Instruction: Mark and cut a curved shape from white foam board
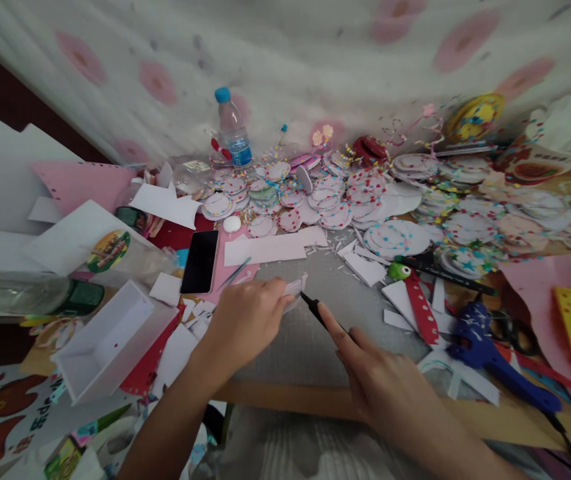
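Observation:
Over the grey mat [285, 353], my left hand [253, 317] pinches a small whitish, partly see-through piece [295, 287] between thumb and fingers. My right hand [373, 370] is closed round a slim black pointed tool [314, 310], index finger stretched along it. The tool's tip meets or almost meets the right end of the piece. Whether it is a craft knife or tweezers I cannot tell. Just beyond the hands lies a strip of white paper [265, 248] on pink sheet, with a thin grey pointed tool [235, 272] and a phone [199, 262] to its left.
Stacks of decorated paper discs [325, 200] line the back, by a water bottle [235, 130]. To the right lie a blue glue gun [495, 360], black scissors [518, 333] and paper offcuts [365, 267]. A white box [110, 340] and a clear bottle [25, 293] are at left.

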Demonstrator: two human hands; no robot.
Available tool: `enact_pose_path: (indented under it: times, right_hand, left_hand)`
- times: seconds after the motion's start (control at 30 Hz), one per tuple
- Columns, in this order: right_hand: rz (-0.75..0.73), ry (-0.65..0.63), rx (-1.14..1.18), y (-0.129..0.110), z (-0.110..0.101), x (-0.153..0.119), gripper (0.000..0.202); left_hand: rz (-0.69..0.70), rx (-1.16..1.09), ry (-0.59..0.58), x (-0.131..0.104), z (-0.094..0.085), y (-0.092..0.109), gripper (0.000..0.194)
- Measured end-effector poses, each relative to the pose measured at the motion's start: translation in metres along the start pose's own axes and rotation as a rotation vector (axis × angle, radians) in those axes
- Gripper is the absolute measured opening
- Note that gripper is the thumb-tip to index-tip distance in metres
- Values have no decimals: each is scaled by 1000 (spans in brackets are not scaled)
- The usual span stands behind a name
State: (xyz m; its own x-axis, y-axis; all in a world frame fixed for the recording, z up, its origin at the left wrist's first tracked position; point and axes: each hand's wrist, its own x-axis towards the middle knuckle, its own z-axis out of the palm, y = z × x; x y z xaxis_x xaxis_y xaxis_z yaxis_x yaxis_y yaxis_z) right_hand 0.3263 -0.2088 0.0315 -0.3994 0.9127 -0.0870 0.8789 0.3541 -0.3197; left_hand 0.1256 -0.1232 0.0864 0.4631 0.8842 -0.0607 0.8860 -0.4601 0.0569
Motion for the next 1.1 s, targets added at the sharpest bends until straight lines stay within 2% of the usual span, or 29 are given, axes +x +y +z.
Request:
enact_pose_path:
  times: [0.1, 0.2, 0.3, 0.4, 0.57, 0.67, 0.8, 0.9, 1.0, 1.1]
  right_hand:
    - [26, -67, 51, 0, 9, 1, 97]
    - [21, -102, 142, 0, 23, -2, 89]
    - [38, -48, 258, -2, 29, -10, 77]
    - [103, 0, 345, -1, 23, -18, 68]
    - [298, 144, 490, 16, 12, -22, 57]
    - [338, 242, 600, 25, 16, -21, 49]
    - [367, 254, 735, 27, 24, -17, 40]
    - [348, 247, 756, 26, 28, -8, 37]
    - [328, 287, 602, 24, 35, 9, 38]
    - [287, 235, 390, 12, 44, 30, 45]
  left_hand:
    - [-10, -8, -4, -1, 0, -2, 21]
    - [-41, -31, 8, -2, 1, -5, 19]
    - [-84, -88, 35, -5, 4, -11, 21]
    - [-146, -224, 67, -11, 7, -22, 23]
    - [-401, -595, 235, -32, 5, -40, 24]
    - [-547, -820, 255, -49, 3, -45, 28]
    - [-633, -954, 188, -72, 8, -48, 31]
    - [-643, -1013, 43, -89, 17, -50, 32]
    - [-555, -1015, -61, -109, 25, -51, 29]
    - [-464, -904, -53, -130, 28, -56, 30]
